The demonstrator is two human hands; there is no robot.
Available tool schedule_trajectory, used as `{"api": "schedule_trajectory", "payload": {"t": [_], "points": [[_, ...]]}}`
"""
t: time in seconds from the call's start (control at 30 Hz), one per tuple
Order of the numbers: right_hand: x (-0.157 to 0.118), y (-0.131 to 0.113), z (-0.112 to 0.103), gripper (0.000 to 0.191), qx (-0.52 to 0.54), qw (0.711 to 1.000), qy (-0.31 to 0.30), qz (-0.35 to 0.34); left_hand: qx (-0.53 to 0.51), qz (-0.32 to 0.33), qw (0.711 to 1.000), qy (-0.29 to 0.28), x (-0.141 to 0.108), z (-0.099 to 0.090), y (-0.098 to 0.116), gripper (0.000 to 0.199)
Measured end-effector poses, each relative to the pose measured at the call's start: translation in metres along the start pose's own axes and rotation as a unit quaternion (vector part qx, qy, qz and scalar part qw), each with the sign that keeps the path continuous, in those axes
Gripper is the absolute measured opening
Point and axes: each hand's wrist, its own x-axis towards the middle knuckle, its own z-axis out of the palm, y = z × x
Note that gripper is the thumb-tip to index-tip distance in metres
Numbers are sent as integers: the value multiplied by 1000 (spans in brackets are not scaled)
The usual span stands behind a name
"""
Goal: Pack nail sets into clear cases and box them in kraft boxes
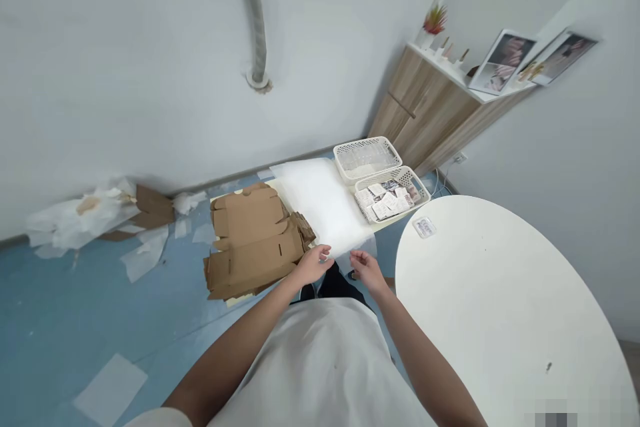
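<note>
My left hand (314,265) is over the near edge of the low table, its fingers loosely bent and apart, with nothing visible in them. Beside it lies a stack of flat brown cardboard boxes (257,220). My right hand (369,269) is a short way to the right, fingers curved and slightly parted, no held thing showing. Just beyond both hands is a stack of white sheets (323,203), its near corner hanging at the table edge. A small clear packet (425,227) lies on the round white table (500,293).
Two white plastic baskets stand behind the sheets: one basket (367,141) with clear packs, the other basket (425,195) with printed cards. A wooden cabinet (430,93) carries picture frames and a plant. Loose paper (113,387) and a crumpled pile (83,213) litter the blue floor.
</note>
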Motion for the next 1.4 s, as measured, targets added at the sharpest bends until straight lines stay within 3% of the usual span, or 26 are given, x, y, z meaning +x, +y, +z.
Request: {"api": "schedule_trajectory", "payload": {"t": [0.23, 0.43, 0.63, 0.77, 0.97, 1.1, 1.17, 1.27, 1.33, 1.4], "points": [[60, -11, 3, 47, -94, 994, -51, 13, -50, -69, 996, -4, 35, -1, 10, 50], [125, -20, 14, 56, -214, 974, -79, 7, -61, -120, 991, 2, 93, -12, 27, 53], [176, -20, 18, 69, -290, 948, -123, -42, -108, -203, 973, 19, 151, -9, 11, 54], [182, -8, 29, 70, -349, 913, -208, -32, -98, -235, 966, 41, 157, -4, -4, 50], [161, 0, 52, 70, -400, 867, -278, -103, -154, -183, 969, 63, 157, 2, -3, 27], [151, -4, 56, 67, -401, 857, -288, -149, -168, -214, 950, 155, 164, 2, -10, 15], [150, -9, 54, 59, -392, 862, -268, -177, -155, -221, 944, 190, 164, 1, -14, 15], [156, -16, 49, 44, -378, 890, -149, -208, -137, -215, 945, 203, 161, -2, -17, 19], [164, -21, 46, 47, -365, 903, -71, -214, -129, -209, 948, 204, 157, -4, -16, 22], [171, -28, 44, 54, -347, 913, -52, -210, -126, -199, 950, 203, 153, -6, -11, 23]]}}
